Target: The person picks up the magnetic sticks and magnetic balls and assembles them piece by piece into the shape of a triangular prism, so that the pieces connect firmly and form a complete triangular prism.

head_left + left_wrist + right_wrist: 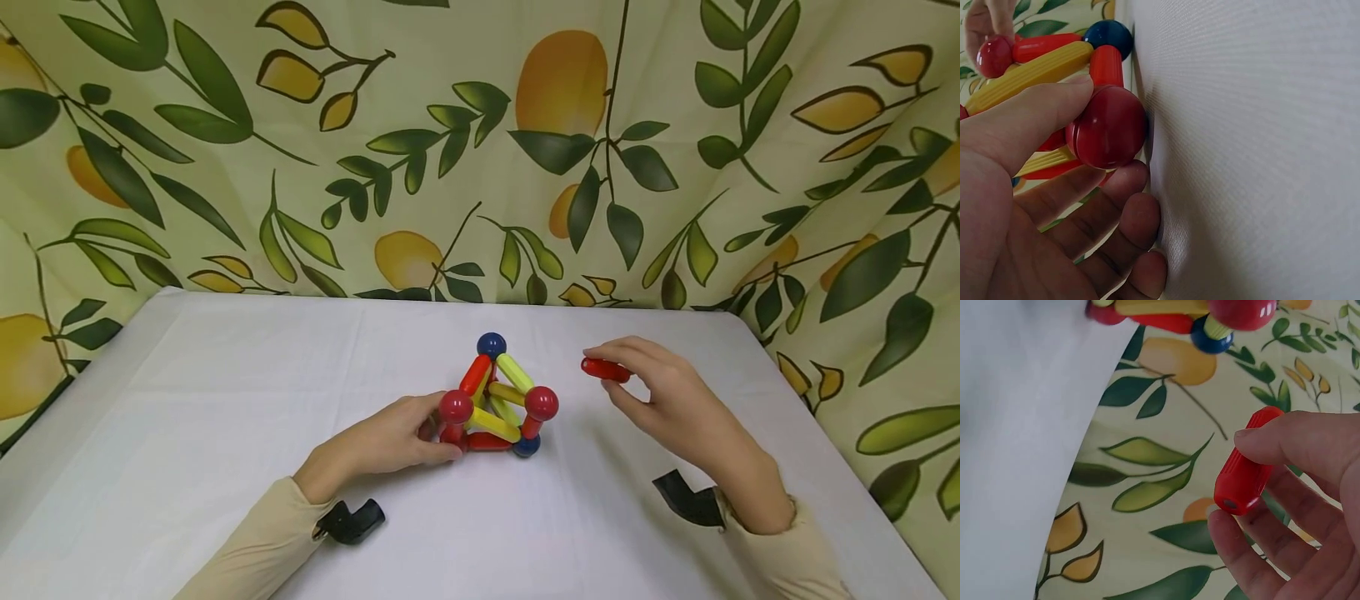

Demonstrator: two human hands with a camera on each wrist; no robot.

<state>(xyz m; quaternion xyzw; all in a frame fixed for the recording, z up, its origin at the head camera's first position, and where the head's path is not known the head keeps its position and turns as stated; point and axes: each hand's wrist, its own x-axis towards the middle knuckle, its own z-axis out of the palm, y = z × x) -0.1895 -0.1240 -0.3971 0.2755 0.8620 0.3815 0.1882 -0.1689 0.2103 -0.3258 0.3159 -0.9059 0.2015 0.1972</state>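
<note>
A frame of magnetic building sticks and balls stands on the table, with a blue ball (491, 345) uppermost in the head view and red, yellow and lime sticks joining the balls. My left hand (386, 437) is at its left side. The left wrist view shows thumb and fingers around a dark red ball (1110, 128) low on the frame, close to the tabletop. To the right of the frame, my right hand (671, 392) pinches a loose red magnetic stick (1244, 475) between thumb and fingers, above the table and apart from the frame. A small grey spot marks the stick's end.
A white cloth covers the table (247, 375). Behind it hangs a curtain (450, 167) printed with fruit and leaves. Black curved pieces (352, 522) sit at both wrists, by the beige sleeves (258, 533).
</note>
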